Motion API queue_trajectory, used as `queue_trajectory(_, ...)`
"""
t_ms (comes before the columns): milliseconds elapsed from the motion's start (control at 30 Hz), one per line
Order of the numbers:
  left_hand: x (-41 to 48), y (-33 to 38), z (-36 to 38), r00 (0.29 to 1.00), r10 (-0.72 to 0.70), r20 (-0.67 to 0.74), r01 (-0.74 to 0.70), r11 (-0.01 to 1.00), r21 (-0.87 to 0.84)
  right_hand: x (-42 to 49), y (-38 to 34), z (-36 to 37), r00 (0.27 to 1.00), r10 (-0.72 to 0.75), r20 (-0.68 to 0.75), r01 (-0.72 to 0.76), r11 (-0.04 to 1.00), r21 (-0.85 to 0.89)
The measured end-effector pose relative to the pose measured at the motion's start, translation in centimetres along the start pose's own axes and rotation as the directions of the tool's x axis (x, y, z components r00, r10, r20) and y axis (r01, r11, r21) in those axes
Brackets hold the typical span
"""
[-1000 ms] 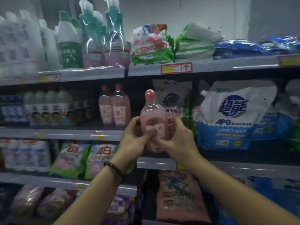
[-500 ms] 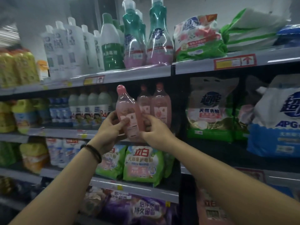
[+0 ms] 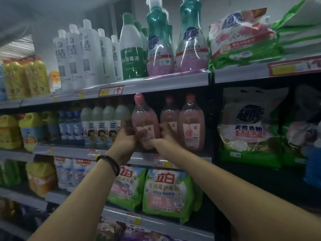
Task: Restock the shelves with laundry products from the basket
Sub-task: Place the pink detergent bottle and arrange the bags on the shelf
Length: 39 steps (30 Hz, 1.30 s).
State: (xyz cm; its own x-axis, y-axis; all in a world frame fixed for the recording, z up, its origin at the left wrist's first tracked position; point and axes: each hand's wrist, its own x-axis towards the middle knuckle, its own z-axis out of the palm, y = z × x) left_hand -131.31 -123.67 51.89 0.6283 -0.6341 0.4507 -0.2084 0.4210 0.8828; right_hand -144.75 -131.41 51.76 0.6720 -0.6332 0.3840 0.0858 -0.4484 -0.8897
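A pink detergent bottle (image 3: pixel 145 119) with a round pink cap stands upright at the middle shelf (image 3: pixel 73 151), just left of two matching pink bottles (image 3: pixel 191 124). My left hand (image 3: pixel 126 138) grips its left side, with a dark band on that wrist. From the right, my right hand (image 3: pixel 165 134) holds the lower part of the bottle. Whether its base touches the shelf is hidden by my hands. The basket is out of view.
White and blue bottles (image 3: pixel 97 126) stand left of the pink ones, yellow jugs (image 3: pixel 10 131) further left. Large powder bags (image 3: pixel 251 127) fill the right bay. Tall white and teal bottles (image 3: pixel 159 44) crowd the top shelf. Green powder bags (image 3: pixel 166 190) lie below.
Both hands carried the pink bottle up and forward to the middle shelf, beside the two matching bottles. The view shifted closer and leftward along the shelves.
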Motion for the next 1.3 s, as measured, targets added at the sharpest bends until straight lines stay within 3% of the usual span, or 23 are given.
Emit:
queue_trajectory(233,-0.4,-1.5,0.5,0.997,0.072,-0.035,-0.069,0.996,0.063,-0.4,0.4,-0.8,0.997,-0.039,0.06,0.047,0.989,-0.143)
queue_trajectory(533,1.8,-1.4,1.2,0.995,0.037,-0.092,-0.003,0.939,0.344,1.5,0.5,0.2,0.996,0.09,0.027,-0.082,0.971,-0.224)
queue_trajectory(667,1.8,-1.8,1.3,0.991,0.079,-0.104,-0.009,0.837,0.547,2.6,0.9,1.2,0.995,0.097,0.024,-0.083,0.938,-0.336)
queue_trajectory(800,1.2,-2.2,2.2,0.963,0.177,-0.205,0.009,0.735,0.678,2.0,0.3,1.0,0.994,0.102,-0.039,-0.109,0.922,-0.372)
queue_trajectory(1133,-0.1,-2.1,2.3,0.971,0.143,-0.193,0.026,0.738,0.674,1.0,-0.7,0.3,0.992,0.107,0.063,-0.078,0.93,-0.36)
queue_trajectory(1300,-2.1,-1.4,3.8,0.923,0.3,-0.243,-0.058,0.73,0.681,-1.2,-1.1,-1.8,0.999,0.001,0.037,0.009,0.957,-0.29)
